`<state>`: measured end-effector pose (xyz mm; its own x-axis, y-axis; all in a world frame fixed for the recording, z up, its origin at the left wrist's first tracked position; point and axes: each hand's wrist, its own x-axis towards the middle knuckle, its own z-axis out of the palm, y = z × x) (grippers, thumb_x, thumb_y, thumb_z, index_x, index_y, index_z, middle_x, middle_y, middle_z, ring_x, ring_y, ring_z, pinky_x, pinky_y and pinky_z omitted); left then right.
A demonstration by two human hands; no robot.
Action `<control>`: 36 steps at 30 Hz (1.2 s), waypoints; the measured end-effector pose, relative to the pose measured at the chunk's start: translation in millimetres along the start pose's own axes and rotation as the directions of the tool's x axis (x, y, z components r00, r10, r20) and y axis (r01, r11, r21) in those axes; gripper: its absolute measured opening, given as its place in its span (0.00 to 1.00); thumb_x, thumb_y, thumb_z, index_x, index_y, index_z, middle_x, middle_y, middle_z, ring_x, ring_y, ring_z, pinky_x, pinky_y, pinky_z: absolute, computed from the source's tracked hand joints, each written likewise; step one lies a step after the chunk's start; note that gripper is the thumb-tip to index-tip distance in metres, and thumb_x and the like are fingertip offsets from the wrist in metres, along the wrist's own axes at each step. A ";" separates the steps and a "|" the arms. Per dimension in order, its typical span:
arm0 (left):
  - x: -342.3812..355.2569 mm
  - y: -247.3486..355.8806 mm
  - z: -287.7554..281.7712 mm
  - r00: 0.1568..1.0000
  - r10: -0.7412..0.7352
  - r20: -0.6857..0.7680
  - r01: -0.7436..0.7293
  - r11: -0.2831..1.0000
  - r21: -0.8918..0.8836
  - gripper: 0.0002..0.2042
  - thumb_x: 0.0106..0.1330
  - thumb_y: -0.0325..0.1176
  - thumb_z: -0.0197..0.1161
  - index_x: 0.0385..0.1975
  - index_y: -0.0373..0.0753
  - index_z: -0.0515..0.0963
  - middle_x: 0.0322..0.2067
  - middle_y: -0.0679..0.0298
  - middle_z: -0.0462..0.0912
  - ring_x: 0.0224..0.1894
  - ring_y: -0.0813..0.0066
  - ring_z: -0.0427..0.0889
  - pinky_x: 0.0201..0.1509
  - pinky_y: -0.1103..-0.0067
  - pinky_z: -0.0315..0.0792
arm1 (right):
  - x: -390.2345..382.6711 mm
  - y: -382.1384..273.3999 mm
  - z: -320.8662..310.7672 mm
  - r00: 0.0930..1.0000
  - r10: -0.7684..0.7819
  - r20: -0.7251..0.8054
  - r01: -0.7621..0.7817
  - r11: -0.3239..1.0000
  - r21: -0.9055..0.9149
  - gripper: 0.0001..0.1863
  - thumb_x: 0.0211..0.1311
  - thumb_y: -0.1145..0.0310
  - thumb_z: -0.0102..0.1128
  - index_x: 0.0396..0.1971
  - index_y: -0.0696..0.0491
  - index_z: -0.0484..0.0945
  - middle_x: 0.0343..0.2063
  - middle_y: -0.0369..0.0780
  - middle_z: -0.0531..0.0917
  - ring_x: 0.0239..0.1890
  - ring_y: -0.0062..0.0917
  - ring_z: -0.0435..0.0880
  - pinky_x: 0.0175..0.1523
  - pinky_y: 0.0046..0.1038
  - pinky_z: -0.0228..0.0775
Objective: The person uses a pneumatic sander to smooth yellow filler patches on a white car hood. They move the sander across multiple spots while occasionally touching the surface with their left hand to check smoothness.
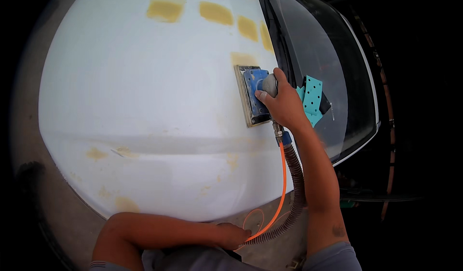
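Observation:
My right hand (284, 100) is wrapped over the grey rounded grip of a blue air sander (255, 92). The sander's rectangular pad lies flat on a white car hood (135, 97), close to the windshield edge. From the sander's lower end run an orange air hose (283, 174) and a ribbed brown dust hose (297, 184), curving down toward my body. My left hand (234, 236), low in the view near my waist, is closed where both hoses meet it; its fingertips are partly hidden.
Yellow filler patches (217, 13) dot the hood's far part, and fainter ones (126, 204) mark its near edge. Turquoise perforated sanding sheets (312, 95) lie on the windshield (333, 59), beside a dark flat piece. Concrete floor (29, 126) borders the hood on the left.

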<state>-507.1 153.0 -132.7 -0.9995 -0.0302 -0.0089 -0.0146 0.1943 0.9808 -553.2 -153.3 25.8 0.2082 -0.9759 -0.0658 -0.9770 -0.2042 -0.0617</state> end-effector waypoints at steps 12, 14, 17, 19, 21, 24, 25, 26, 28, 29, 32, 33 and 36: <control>1.1 -0.4 -6.2 0.999 -0.004 -0.054 0.004 1.000 -0.005 0.23 0.68 0.28 0.56 0.62 0.27 0.64 0.37 0.44 0.86 0.39 0.41 0.87 0.39 0.53 0.77 | 15.4 -0.1 0.8 1.000 0.002 -0.031 -0.001 1.000 0.022 0.44 0.64 0.57 0.70 0.74 0.62 0.61 0.52 0.60 0.85 0.55 0.53 0.87 0.60 0.43 0.77; 1.6 -6.8 5.7 0.998 0.044 -0.048 -0.045 0.999 -0.014 0.23 0.68 0.27 0.56 0.61 0.25 0.64 0.37 0.44 0.86 0.37 0.41 0.87 0.37 0.53 0.77 | -3.1 -5.6 6.7 0.999 -0.053 -0.001 0.053 0.999 0.014 0.44 0.65 0.58 0.70 0.74 0.62 0.60 0.52 0.61 0.84 0.54 0.53 0.87 0.60 0.44 0.77; 6.7 -11.9 13.4 0.998 0.047 -0.048 -0.049 0.998 -0.041 0.22 0.69 0.27 0.55 0.61 0.24 0.64 0.35 0.43 0.86 0.36 0.41 0.86 0.37 0.53 0.76 | 6.7 -5.9 3.6 1.000 -0.008 -0.007 0.008 1.000 0.019 0.44 0.65 0.57 0.70 0.74 0.62 0.60 0.52 0.60 0.85 0.54 0.54 0.87 0.60 0.44 0.77; -3.7 3.6 -8.2 0.997 -0.041 -0.060 0.040 0.999 -0.022 0.22 0.69 0.27 0.54 0.60 0.25 0.64 0.34 0.43 0.86 0.37 0.41 0.86 0.38 0.52 0.77 | 31.0 0.9 4.8 0.997 -0.017 -0.078 0.018 1.000 0.017 0.43 0.64 0.56 0.70 0.72 0.62 0.62 0.51 0.60 0.85 0.52 0.55 0.87 0.59 0.45 0.78; -7.2 9.0 -24.1 0.995 -0.064 -0.078 0.057 0.995 -0.088 0.22 0.70 0.27 0.54 0.60 0.24 0.64 0.33 0.43 0.85 0.36 0.40 0.86 0.39 0.52 0.76 | 47.9 -3.5 -2.2 0.998 0.016 -0.066 -0.015 1.000 0.013 0.43 0.64 0.56 0.70 0.72 0.62 0.62 0.51 0.60 0.85 0.53 0.55 0.87 0.59 0.46 0.78; -5.8 6.7 -20.5 0.995 -0.067 -0.069 0.063 0.996 -0.069 0.22 0.70 0.28 0.55 0.60 0.25 0.64 0.35 0.42 0.86 0.39 0.40 0.87 0.41 0.52 0.77 | 41.0 -1.4 -3.0 0.999 0.030 -0.034 -0.030 0.999 -0.017 0.46 0.65 0.56 0.69 0.75 0.63 0.59 0.55 0.61 0.84 0.56 0.52 0.87 0.64 0.41 0.75; -3.6 4.6 -17.3 0.996 -0.063 -0.070 0.060 0.997 -0.045 0.22 0.70 0.28 0.55 0.61 0.25 0.64 0.36 0.42 0.86 0.40 0.40 0.87 0.42 0.52 0.77 | 35.9 -3.2 -1.7 0.999 0.030 -0.017 -0.031 0.999 -0.035 0.46 0.66 0.56 0.69 0.76 0.64 0.58 0.56 0.61 0.84 0.57 0.51 0.87 0.66 0.39 0.74; -2.1 2.3 -12.0 0.999 -0.035 -0.037 0.034 0.998 -0.048 0.22 0.70 0.29 0.56 0.61 0.26 0.64 0.38 0.42 0.86 0.42 0.40 0.87 0.44 0.52 0.77 | 22.8 0.2 1.2 0.999 -0.021 -0.030 0.021 1.000 0.017 0.44 0.65 0.58 0.69 0.74 0.62 0.60 0.53 0.63 0.84 0.55 0.56 0.86 0.60 0.46 0.76; 0.8 -3.8 3.0 0.999 0.024 0.023 -0.023 0.999 -0.049 0.22 0.71 0.30 0.57 0.61 0.28 0.65 0.41 0.41 0.86 0.47 0.40 0.87 0.48 0.52 0.77 | -7.1 1.0 -0.5 1.000 0.000 0.009 0.000 1.000 0.007 0.43 0.66 0.59 0.70 0.74 0.62 0.60 0.53 0.63 0.83 0.54 0.55 0.86 0.60 0.45 0.76; 1.4 -4.7 7.1 0.998 0.035 0.049 -0.034 0.999 -0.017 0.22 0.71 0.31 0.57 0.61 0.29 0.66 0.42 0.41 0.86 0.48 0.40 0.87 0.49 0.52 0.77 | -24.0 3.5 -3.7 0.999 0.023 0.032 -0.023 1.000 0.011 0.43 0.66 0.60 0.70 0.74 0.63 0.60 0.53 0.62 0.82 0.55 0.55 0.86 0.61 0.45 0.76; 5.6 -9.2 16.6 0.994 0.056 0.093 -0.062 0.996 0.063 0.21 0.72 0.33 0.59 0.60 0.30 0.67 0.46 0.41 0.86 0.52 0.40 0.86 0.53 0.53 0.77 | -64.2 6.5 -13.5 0.984 0.082 0.156 -0.082 0.997 -0.009 0.44 0.68 0.61 0.71 0.75 0.68 0.58 0.60 0.63 0.80 0.61 0.49 0.85 0.67 0.39 0.74; 7.4 -12.4 18.4 0.993 0.064 0.095 -0.072 0.994 0.082 0.20 0.72 0.34 0.59 0.59 0.30 0.68 0.46 0.42 0.86 0.52 0.40 0.86 0.53 0.53 0.77 | -75.4 13.0 -11.7 0.989 0.061 0.138 -0.059 0.998 -0.018 0.43 0.68 0.61 0.71 0.74 0.67 0.59 0.58 0.62 0.81 0.60 0.49 0.85 0.66 0.40 0.74; 4.8 -12.6 17.5 0.989 0.074 0.131 -0.087 0.992 0.095 0.19 0.73 0.34 0.59 0.58 0.31 0.69 0.47 0.42 0.87 0.52 0.40 0.86 0.54 0.53 0.77 | -89.1 41.7 -7.9 0.997 0.030 0.078 -0.029 0.999 -0.021 0.41 0.67 0.62 0.72 0.72 0.66 0.62 0.55 0.62 0.81 0.58 0.50 0.85 0.63 0.42 0.76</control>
<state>-512.2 167.6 -148.5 -0.9929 0.1127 0.0382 0.0695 0.2886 0.9549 -612.8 -75.4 37.0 0.1816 -0.9727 -0.1449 -0.9833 -0.1778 -0.0384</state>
